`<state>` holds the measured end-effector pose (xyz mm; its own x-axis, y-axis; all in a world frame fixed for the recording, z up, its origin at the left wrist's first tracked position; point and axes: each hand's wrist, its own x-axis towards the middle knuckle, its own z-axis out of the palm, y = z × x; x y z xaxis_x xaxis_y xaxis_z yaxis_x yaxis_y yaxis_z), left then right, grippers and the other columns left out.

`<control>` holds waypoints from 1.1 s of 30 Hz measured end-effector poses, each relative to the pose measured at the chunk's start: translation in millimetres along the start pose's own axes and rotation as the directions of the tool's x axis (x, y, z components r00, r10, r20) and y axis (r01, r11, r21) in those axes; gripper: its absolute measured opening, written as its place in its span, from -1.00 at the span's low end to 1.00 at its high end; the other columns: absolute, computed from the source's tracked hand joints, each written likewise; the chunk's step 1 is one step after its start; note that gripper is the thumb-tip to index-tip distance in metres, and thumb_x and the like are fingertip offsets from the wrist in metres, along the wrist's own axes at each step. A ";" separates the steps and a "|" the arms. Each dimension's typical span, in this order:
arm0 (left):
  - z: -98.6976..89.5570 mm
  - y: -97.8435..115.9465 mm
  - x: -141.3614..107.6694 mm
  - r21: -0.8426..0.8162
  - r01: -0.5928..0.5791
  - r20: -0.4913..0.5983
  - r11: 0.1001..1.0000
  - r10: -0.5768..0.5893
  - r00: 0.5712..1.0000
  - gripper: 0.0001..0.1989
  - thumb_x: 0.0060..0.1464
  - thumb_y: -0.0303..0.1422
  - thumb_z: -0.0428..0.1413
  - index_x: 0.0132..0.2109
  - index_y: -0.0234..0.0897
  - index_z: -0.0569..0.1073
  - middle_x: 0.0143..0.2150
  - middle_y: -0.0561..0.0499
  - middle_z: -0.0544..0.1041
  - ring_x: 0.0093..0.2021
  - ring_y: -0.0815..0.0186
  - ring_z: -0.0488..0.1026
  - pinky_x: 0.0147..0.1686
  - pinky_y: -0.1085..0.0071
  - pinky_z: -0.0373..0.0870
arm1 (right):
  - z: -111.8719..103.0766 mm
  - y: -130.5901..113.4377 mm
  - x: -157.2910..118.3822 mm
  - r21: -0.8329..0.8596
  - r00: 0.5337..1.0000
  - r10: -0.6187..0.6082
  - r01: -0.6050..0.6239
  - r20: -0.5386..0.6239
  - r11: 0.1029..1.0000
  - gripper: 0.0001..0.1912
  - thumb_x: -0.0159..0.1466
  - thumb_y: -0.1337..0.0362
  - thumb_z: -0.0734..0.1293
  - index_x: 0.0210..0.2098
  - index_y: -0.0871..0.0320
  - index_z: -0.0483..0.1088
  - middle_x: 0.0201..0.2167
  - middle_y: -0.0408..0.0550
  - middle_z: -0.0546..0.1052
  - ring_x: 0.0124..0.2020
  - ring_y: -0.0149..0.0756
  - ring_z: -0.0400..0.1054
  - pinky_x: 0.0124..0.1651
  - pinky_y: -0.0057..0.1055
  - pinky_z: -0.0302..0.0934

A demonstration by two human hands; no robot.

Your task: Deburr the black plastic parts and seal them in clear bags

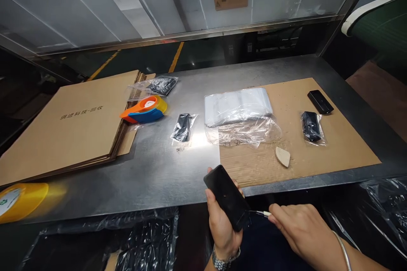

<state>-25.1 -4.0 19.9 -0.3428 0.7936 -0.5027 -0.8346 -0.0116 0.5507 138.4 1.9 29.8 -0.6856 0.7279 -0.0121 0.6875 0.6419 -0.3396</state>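
My left hand point(221, 226) is wrapped round a black rectangular case point(226, 197), which it holds tilted in front of the table's front edge. My right hand point(297, 222) pinches a thin tool with a white handle point(265, 214); its narrow metal tip meets the lower right edge of the case. Beyond them, a stack of clear plastic bags point(238, 106) lies partly on a flat cardboard sheet point(337, 152). A small tan wedge-shaped piece point(282, 157) rests on the sheet, to the right of the bags.
Bagged black parts point(182, 128) point(310, 126) and an open black shell point(320, 102) lie on the table. At left are stacked cardboard point(79, 123), an orange and blue tape dispenser point(144, 109) and a yellow tape roll point(28, 199). A metal-framed panel point(222, 29) stands behind.
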 end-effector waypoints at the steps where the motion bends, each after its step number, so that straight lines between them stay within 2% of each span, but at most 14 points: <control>1: 0.2 -0.1 0.1 -0.004 0.008 -0.004 1.000 -0.008 1.000 -0.50 0.12 -0.08 -0.13 0.20 0.00 0.11 -0.40 0.01 0.40 -0.47 0.38 0.35 -0.46 0.46 0.35 | 1.0 -0.6 -0.1 -0.006 1.000 0.000 0.000 0.012 1.000 -0.63 0.39 0.23 -0.05 -0.46 0.11 0.20 -0.67 -0.23 0.37 -0.67 -0.38 0.28 -0.58 -0.39 -0.16; 8: -5.2 -6.9 -0.8 0.050 -0.095 -0.007 0.994 0.095 0.995 -0.47 0.12 -0.07 -0.11 0.22 0.01 0.06 -0.38 0.02 0.43 -0.44 0.36 0.36 -0.42 0.43 0.35 | 8.4 1.6 0.3 -0.022 0.990 0.086 -0.084 0.116 0.996 -0.62 0.38 0.18 -0.07 -0.42 0.10 0.21 -0.66 -0.19 0.40 -0.65 -0.35 0.30 -0.56 -0.44 -0.15; 11: -9.4 -11.9 -1.7 0.085 -0.174 0.020 0.981 0.173 0.985 -0.44 0.08 -0.05 -0.07 0.22 0.07 0.04 -0.37 0.04 0.44 -0.42 0.35 0.36 -0.39 0.43 0.35 | 9.4 7.1 3.9 0.280 0.938 0.167 -0.255 0.303 0.925 -0.56 0.37 0.09 -0.10 -0.44 0.11 0.22 -0.69 -0.19 0.35 -0.67 -0.39 0.24 -0.57 -0.50 -0.04; 12: -9.9 -12.8 -1.9 0.081 -0.197 0.047 0.977 0.193 0.980 -0.43 0.06 -0.04 -0.05 0.22 0.08 0.04 -0.36 0.04 0.44 -0.42 0.34 0.36 -0.40 0.42 0.35 | 11.1 9.0 4.9 0.446 0.890 0.145 -0.350 0.431 0.824 -0.54 0.36 0.04 -0.10 -0.43 0.12 0.22 -0.72 -0.22 0.32 -0.71 -0.43 0.19 -0.61 -0.54 -0.03; 14: -9.1 -12.7 -1.4 0.049 -0.210 0.098 0.977 0.204 0.974 -0.42 0.04 -0.03 -0.04 0.21 0.10 0.05 -0.36 0.04 0.44 -0.42 0.33 0.35 -0.41 0.42 0.34 | 17.1 11.7 5.5 0.670 0.748 -0.048 -0.562 0.662 0.485 -0.51 0.31 -0.08 -0.06 -0.42 0.14 0.23 -0.77 -0.28 0.26 -0.82 -0.51 0.06 -0.73 -0.60 -0.08; 15: -7.8 -11.8 -0.8 0.027 -0.196 0.112 0.980 0.191 0.975 -0.43 0.04 -0.02 -0.04 0.20 0.11 0.06 -0.36 0.04 0.44 -0.42 0.33 0.35 -0.42 0.41 0.34 | 21.0 12.4 5.0 0.699 0.687 -0.169 -0.640 0.707 0.320 -0.49 0.27 -0.12 -0.03 -0.42 0.16 0.24 -0.79 -0.29 0.24 -0.85 -0.54 0.00 -0.77 -0.62 -0.12; 16: -6.4 -10.5 0.3 0.007 -0.161 0.113 0.987 0.160 0.981 -0.45 0.05 -0.03 -0.06 0.20 0.11 0.08 -0.36 0.04 0.44 -0.43 0.34 0.36 -0.42 0.41 0.34 | 24.6 12.8 4.3 0.705 0.657 -0.259 -0.681 0.708 0.197 -0.47 0.25 -0.16 0.00 -0.43 0.18 0.24 -0.79 -0.29 0.23 -0.87 -0.56 -0.02 -0.80 -0.63 -0.15; 17: -4.9 -9.0 1.6 -0.008 -0.112 0.103 0.994 0.112 0.988 -0.48 0.07 -0.04 -0.07 0.18 0.09 0.11 -0.37 0.03 0.44 -0.44 0.34 0.36 -0.43 0.42 0.34 | 27.2 13.0 3.5 0.717 0.664 -0.297 -0.688 0.686 0.117 -0.45 0.23 -0.17 0.02 -0.44 0.19 0.25 -0.79 -0.28 0.24 -0.87 -0.57 -0.02 -0.81 -0.64 -0.16; 19: -2.9 -6.6 5.1 -0.022 0.033 0.065 0.999 -0.032 0.997 -0.56 0.10 -0.06 -0.09 0.09 -0.06 0.27 -0.40 0.02 0.44 -0.47 0.36 0.36 -0.44 0.44 0.33 | 27.6 13.3 3.2 0.774 0.740 -0.265 -0.631 0.619 0.046 -0.44 0.22 -0.19 0.03 -0.43 0.21 0.25 -0.77 -0.27 0.25 -0.85 -0.58 -0.01 -0.80 -0.65 -0.14; 21: -2.7 -6.7 8.4 -0.024 0.216 0.042 0.976 -0.215 0.976 -0.59 0.10 -0.08 -0.08 -0.13 -0.29 0.44 -0.44 -0.02 0.44 -0.50 0.38 0.36 -0.47 0.47 0.32 | 20.3 14.2 5.5 0.851 0.840 -0.137 -0.516 0.525 0.098 -0.48 0.20 -0.18 0.08 -0.39 0.20 0.24 -0.73 -0.28 0.25 -0.79 -0.57 0.03 -0.75 -0.63 -0.09; 23: -3.6 -9.9 10.0 -0.024 0.397 0.040 0.917 -0.396 0.917 -0.56 0.09 -0.07 -0.06 -0.35 -0.40 0.46 -0.47 -0.04 0.45 -0.53 0.39 0.36 -0.49 0.47 0.32 | 8.4 15.4 10.1 0.874 0.928 0.031 -0.361 0.372 0.324 -0.59 0.20 -0.08 0.18 -0.39 0.19 0.23 -0.65 -0.26 0.25 -0.67 -0.53 0.10 -0.62 -0.59 0.00; 25: -4.7 -15.4 9.0 -0.030 0.545 0.066 0.838 -0.542 0.838 -0.53 0.09 -0.07 -0.06 -0.43 -0.43 0.44 -0.51 -0.05 0.45 -0.55 0.39 0.36 -0.51 0.47 0.31 | -2.3 15.9 15.5 0.768 0.976 0.112 -0.217 0.187 0.603 -0.71 0.24 0.08 0.21 -0.45 0.18 0.23 -0.59 -0.23 0.24 -0.57 -0.50 0.11 -0.50 -0.55 0.02; 28: -4.7 -24.2 3.2 -0.052 0.673 0.097 0.738 -0.667 0.739 -0.53 0.09 -0.08 -0.06 -0.47 -0.43 0.44 -0.55 -0.04 0.45 -0.55 0.36 0.38 -0.52 0.46 0.31 | -7.4 14.3 20.5 0.550 0.997 0.038 -0.068 0.065 0.833 -0.74 0.28 0.20 0.18 -0.50 0.16 0.22 -0.58 -0.23 0.27 -0.56 -0.50 0.10 -0.48 -0.50 -0.06; 33: -3.7 -32.4 -7.3 -0.082 0.759 0.048 0.646 -0.758 0.651 -0.61 0.06 -0.12 0.01 -0.49 -0.37 0.43 -0.59 0.00 0.44 -0.55 0.32 0.41 -0.44 0.40 0.34 | 0.9 6.8 17.7 0.278 0.995 -0.058 0.033 0.082 0.960 -0.69 0.26 0.04 0.20 -0.46 0.14 0.24 -0.57 -0.22 0.39 -0.58 -0.47 0.22 -0.51 -0.47 -0.11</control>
<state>2.8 -11.6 3.3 0.4301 0.5544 -0.7125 -0.8347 0.5448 -0.0800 130.8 19.0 26.5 -0.7418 0.6670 -0.0697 0.5708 0.5735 -0.5876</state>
